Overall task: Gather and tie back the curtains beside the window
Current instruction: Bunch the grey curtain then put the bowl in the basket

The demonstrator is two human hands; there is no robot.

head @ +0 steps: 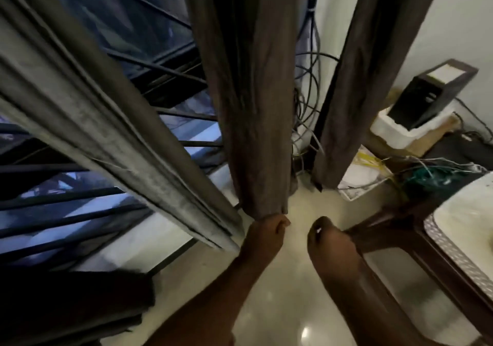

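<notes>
A brown curtain panel (253,100) hangs gathered in the middle of the view, in front of a barred window (149,41). My left hand (262,233) grips its bottom hem, fingers closed on the cloth. My right hand (329,241) hovers just to the right of the hem, apart from the cloth, fingers held together and holding nothing. A second brown panel (354,84) hangs further right against the white wall. A grey-green curtain (106,110) slants across the left side, bunched into folds.
Loose cables (306,100) dangle between the two brown panels. A dark box on white foam (416,113) and tangled wires (432,175) sit on the floor at right. A dark wooden table with a pale top (453,239) stands close on my right.
</notes>
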